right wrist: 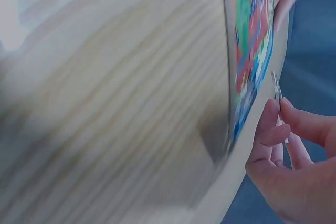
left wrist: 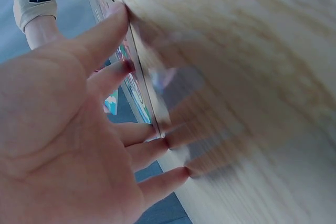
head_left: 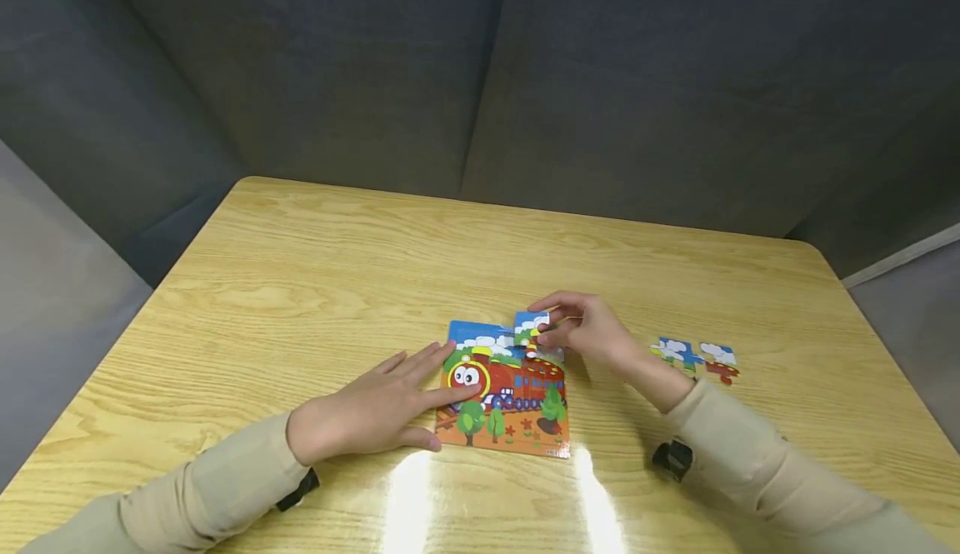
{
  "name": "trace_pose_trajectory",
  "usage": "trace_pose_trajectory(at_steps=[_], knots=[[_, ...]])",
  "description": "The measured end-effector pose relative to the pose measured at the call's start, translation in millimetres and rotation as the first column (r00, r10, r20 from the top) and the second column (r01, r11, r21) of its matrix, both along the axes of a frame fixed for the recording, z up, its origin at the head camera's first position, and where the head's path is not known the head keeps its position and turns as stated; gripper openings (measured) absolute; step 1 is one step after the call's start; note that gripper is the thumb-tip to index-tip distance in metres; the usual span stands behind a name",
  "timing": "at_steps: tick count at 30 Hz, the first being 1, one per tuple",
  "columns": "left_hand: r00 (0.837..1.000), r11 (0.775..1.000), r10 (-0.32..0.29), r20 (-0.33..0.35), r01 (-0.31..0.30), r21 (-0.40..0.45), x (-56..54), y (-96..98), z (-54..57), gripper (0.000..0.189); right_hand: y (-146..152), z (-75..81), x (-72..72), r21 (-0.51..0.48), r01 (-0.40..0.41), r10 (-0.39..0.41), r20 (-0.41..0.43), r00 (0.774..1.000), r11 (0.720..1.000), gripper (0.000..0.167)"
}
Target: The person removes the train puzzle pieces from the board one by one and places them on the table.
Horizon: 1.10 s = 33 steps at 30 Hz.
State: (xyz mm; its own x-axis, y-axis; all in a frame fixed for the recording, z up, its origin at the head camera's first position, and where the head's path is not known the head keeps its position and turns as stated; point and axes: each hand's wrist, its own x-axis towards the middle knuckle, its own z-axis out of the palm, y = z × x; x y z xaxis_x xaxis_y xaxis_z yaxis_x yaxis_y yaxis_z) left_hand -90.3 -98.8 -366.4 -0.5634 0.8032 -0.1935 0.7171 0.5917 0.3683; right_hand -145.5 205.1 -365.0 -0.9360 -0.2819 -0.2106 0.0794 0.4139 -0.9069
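A square jigsaw puzzle [head_left: 517,433] with a red cartoon train lies flat on the wooden table. My left hand [head_left: 367,412] spreads over its left side, index finger across the train's face and thumb by the lower left edge. In the left wrist view, the fingertips [left wrist: 152,129] come down along the puzzle's edge and the tabletop. Between thumb and fingers, my right hand [head_left: 592,329] pinches a small puzzle piece [head_left: 525,322] showing blue sky, white cloud and green. This piece overlaps the puzzle's upper edge in the head view; the right wrist view shows it edge-on, raised above the board.
To the right of my right hand, a few loose puzzle pieces [head_left: 678,351] lie on the table [head_left: 337,262], one [head_left: 718,356] with cloud and red. Dark grey curtains [head_left: 480,79] hang behind the table's far edge.
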Motion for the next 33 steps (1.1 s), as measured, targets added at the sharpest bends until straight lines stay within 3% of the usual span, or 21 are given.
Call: trace_pose_trajectory(at_steps=[8, 17, 26, 33], knots=[[1.0, 1.0, -0.007, -0.013, 0.007, 0.0, 0.4, 0.4, 1.0, 0.068, 50.2, 9.4, 1.2, 0.077, 0.049, -0.049, -0.001, 0.999, 0.996, 0.038], [1.0, 1.0, -0.004, -0.014, 0.004, 0.002, 1.2, 0.5, 1.1, 0.068, 91.7, 4.8, 2.4, 0.216, 0.068, -0.062, -0.036, 0.997, 0.974, 0.04], [1.0, 1.0, -0.003, -0.013, 0.003, -0.004, 1.1, 0.7, 1.1, 0.068, 105.8, -2.5, 5.9, 0.305, 0.066, -0.039, -0.093, 0.995, 0.95, 0.036], [1.0, 1.0, -0.003, -0.022, 0.003, -0.005, 0.9, 1.3, 0.7, 0.068, 105.3, -3.3, 8.2, 0.414, 0.068, 0.004, -0.171, 0.985, 0.908, 0.032]])
